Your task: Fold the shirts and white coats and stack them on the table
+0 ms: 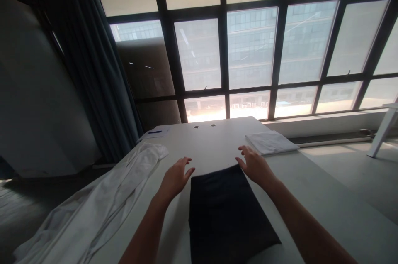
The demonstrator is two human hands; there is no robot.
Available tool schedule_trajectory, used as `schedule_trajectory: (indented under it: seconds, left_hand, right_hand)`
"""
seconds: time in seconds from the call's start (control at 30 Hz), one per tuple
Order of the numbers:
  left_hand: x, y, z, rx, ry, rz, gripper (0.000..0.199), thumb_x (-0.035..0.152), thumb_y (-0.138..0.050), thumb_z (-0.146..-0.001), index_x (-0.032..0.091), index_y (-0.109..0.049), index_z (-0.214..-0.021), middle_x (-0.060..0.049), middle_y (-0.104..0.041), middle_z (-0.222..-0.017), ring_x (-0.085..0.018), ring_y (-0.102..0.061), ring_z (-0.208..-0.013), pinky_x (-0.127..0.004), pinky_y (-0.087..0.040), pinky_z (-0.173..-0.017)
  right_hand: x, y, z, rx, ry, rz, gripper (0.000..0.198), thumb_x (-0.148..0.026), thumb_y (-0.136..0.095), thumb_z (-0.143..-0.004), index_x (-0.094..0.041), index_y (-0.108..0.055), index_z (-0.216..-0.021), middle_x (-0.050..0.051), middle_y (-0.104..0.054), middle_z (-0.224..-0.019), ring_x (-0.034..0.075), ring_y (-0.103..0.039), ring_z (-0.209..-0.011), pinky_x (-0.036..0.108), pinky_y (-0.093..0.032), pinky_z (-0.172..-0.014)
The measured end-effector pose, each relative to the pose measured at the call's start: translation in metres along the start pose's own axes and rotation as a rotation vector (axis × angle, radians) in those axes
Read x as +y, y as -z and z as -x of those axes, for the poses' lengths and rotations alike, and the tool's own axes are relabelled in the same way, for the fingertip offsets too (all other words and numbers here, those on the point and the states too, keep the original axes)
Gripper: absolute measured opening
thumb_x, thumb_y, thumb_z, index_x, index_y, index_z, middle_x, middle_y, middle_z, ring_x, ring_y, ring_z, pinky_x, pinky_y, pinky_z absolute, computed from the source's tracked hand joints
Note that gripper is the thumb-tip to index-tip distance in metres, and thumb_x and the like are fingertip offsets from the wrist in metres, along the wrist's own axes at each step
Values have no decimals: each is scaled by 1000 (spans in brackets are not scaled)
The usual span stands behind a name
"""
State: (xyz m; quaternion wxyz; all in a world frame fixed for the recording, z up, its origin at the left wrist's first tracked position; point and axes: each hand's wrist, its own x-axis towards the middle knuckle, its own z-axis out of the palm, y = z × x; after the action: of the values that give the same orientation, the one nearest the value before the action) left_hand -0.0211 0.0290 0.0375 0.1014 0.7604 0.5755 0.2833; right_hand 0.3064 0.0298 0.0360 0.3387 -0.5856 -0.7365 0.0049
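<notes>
A dark, folded piece of cloth (228, 214) lies flat on the white table (205, 147) in front of me, its lower end cut off by the picture's edge. My left hand (177, 177) is just off its far left corner, thumb and fingers apart, holding nothing. At the far right corner is my right hand (253, 164), fingers spread and empty; whether its thumb touches the cloth I cannot tell. What kind of garment or fabric the dark cloth is does not show.
Loose white cloth (124, 189) lies crumpled along the table's left side and hangs over the edge. A folded white cloth (270, 142) rests at the far right. A pen (154, 132) lies on paper at the far left. Windows (251, 48) and a dark curtain (90, 69) stand behind.
</notes>
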Motion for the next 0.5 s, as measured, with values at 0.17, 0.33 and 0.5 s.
schedule_trajectory:
  seconds: [0.17, 0.33, 0.5]
  left_hand:
    - [8, -16, 16, -398, -65, -49, 55, 57, -63, -85, 27, -61, -132, -8, -67, -131, -30, -64, -118, -38, -49, -97]
    - [26, -55, 41, -734, -120, -137, 111, 63, -87, -51, 34, -45, -149, -13, -51, -151, -44, -49, -135, -54, -46, -105]
    - [21, -101, 44, -715, -93, -223, 141, 66, -91, -36, 35, -28, -157, -19, -10, -167, -57, -5, -147, -78, -27, -105]
  right_hand:
    - [-3, -21, 16, -360, 100, -32, 36, -45, -59, -90, -24, -61, -120, 10, -68, -115, 26, -65, -99, 35, -45, -85]
    - [-9, -57, 37, -661, 160, -36, 51, -50, -73, -76, -22, -66, -119, 13, -68, -120, 31, -64, -108, 38, -48, -88]
    - [-1, -83, 39, -615, 84, 32, 73, -53, -80, -70, -23, -60, -134, 16, -52, -147, 38, -46, -135, 49, -39, -107]
